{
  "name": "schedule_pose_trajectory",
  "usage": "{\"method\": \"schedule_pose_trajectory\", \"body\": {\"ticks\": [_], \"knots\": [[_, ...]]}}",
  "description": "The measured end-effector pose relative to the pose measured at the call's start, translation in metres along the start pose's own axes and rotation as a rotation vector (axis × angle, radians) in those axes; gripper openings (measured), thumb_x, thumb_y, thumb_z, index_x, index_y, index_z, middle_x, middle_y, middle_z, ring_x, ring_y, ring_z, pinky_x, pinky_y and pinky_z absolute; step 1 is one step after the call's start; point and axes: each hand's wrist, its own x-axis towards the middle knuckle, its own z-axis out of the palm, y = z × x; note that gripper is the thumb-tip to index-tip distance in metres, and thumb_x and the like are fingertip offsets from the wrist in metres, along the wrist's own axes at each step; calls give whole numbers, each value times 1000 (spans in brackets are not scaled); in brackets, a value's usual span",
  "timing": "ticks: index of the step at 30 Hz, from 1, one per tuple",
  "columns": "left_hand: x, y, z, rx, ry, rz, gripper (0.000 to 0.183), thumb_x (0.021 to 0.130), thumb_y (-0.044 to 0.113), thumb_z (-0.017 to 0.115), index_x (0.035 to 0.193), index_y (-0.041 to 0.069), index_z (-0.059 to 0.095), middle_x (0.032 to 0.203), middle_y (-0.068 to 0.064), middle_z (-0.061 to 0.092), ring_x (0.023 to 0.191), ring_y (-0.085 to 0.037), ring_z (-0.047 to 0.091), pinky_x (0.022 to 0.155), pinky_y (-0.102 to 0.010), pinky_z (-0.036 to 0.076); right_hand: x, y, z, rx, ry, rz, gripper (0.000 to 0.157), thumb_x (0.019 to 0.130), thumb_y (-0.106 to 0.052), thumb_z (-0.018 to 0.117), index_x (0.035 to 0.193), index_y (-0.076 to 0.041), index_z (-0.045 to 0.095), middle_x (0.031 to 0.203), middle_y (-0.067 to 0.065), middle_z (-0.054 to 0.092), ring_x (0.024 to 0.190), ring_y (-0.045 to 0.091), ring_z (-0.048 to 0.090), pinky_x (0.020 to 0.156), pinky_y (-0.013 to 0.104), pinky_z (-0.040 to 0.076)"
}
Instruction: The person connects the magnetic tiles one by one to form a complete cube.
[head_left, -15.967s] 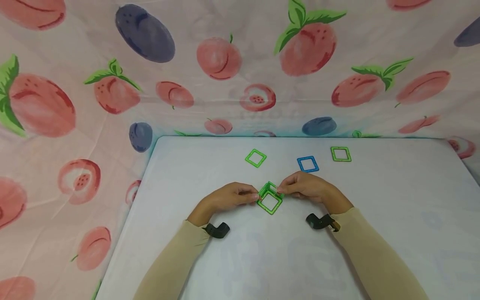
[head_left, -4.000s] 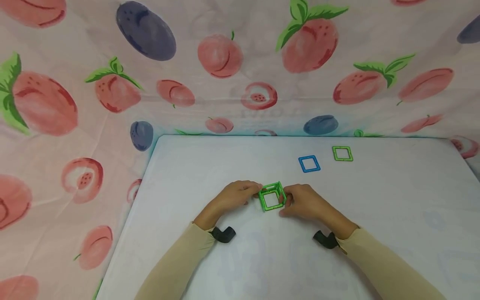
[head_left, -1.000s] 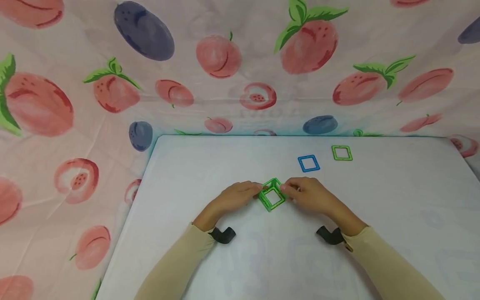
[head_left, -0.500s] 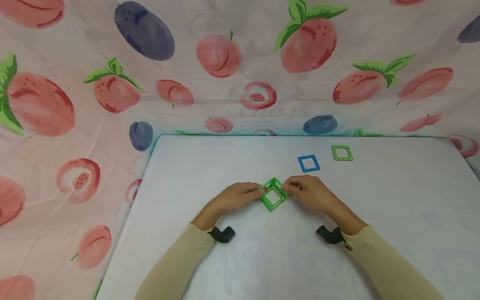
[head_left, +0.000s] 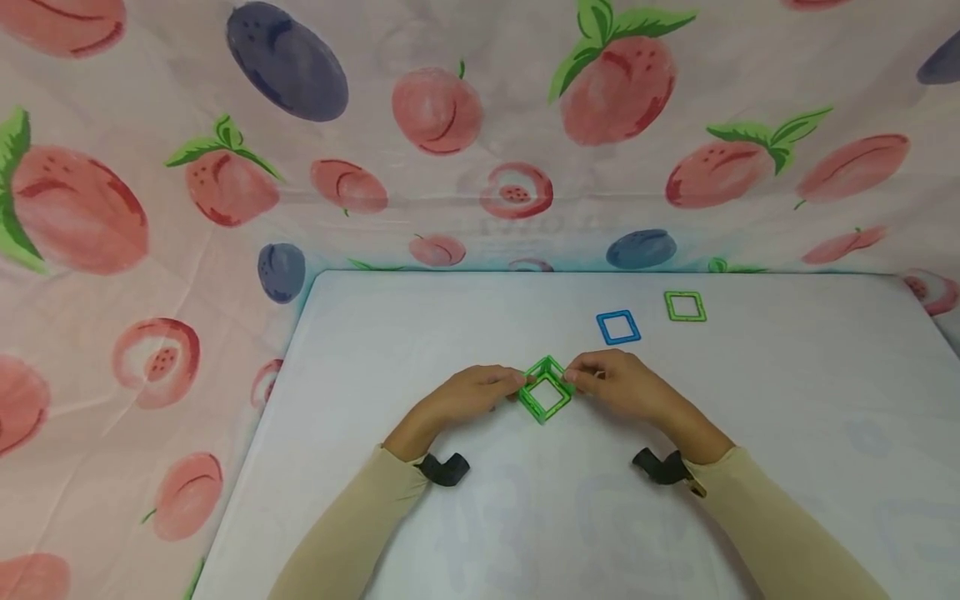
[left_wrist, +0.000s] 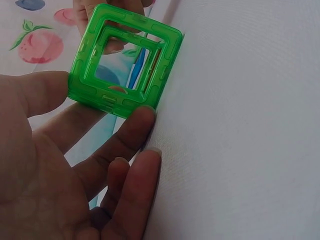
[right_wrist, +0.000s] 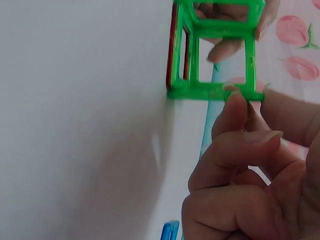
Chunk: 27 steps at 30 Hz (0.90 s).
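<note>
1. The green box (head_left: 532,406), joined from see-through square frames, is the landmark; it stands on the bench (head_left: 480,525) with one corner toward the person, and being roughly cubic it shows no clear long axis

2. The relation that counts most, I judge, is that the box lies directly between the two grips, touched from opposite sides, so neither one is clearly nearer

3. The left grip (head_left: 468,393) comes in at the box's left side, drawn nearly closed on it: the thumb meets a corner, one finger runs behind the frame and another touches its edge, while the remaining fingers lie clear

4. The right grip (head_left: 618,387) comes in at the box's right side, thumb and forefinger almost together and pinching the frame, the other fingers curled and holding nothing

5. Beyond the box and to its right, the blue square (head_left: 624,340) lies flat, and the loose green square (head_left: 687,319) lies farther off the same way; the right grip is nearer to both

6. Overlapping see-through layers make the box's walls hard to count; a reddish edge shows along its bench side in the right wrist view, but whether that is a separate frame I cannot tell

7. The same view cuts off the box's far end and a blue piece, likely the blue square; some fingertips are hidden behind the box
</note>
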Motion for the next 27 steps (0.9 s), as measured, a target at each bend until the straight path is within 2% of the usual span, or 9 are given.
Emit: {"method": "schedule_pose_trajectory", "body": {"ticks": [5,8,12,17,21,27], "knots": [[1,1,-1,4,5,8,38,106,48,48,132,30,70,117,8,67,112,-13,57,91,-33,51,3,4,-13,3,3,35,30,104,-41,59,112,-17,74,104,1,71,107,23,60,90,40,48],[2,0,-1,4,-1,12,36,107,47,48,128,30,71,117,8,67,112,-13,57,90,-32,51,7,12,-23,-31,57,49,37,103,-46,58,118,-15,72,110,4,70,111,26,60,89,42,49],[2,-1,-1,10,-8,19,33,107,47,48,123,31,73,113,8,67,107,-13,57,88,-31,50,14,29,-39,-113,162,84,43,102,-47,61,128,-15,68,115,11,69,109,31,61,88,46,49],[2,1,-4,33,-28,44,28,106,45,50,114,30,73,107,8,67,101,-13,58,86,-30,50,24,46,-56,-108,182,173,53,99,-45,66,143,-16,58,121,17,65,111,35,57,88,48,47],[4,0,-5,50,-38,48,28,105,49,52,107,31,73,104,8,67,97,-13,58,87,-31,49,30,54,-63,-115,173,191,60,96,-46,70,146,-17,55,114,13,64,100,29,55,80,40,43],[4,-1,-6,48,-42,36,28,104,52,53,105,33,74,102,9,69,93,-13,61,86,-32,50,35,59,-66,-111,161,147,62,93,-40,76,145,-14,57,96,8,60,84,24,51,71,35,39]]}}
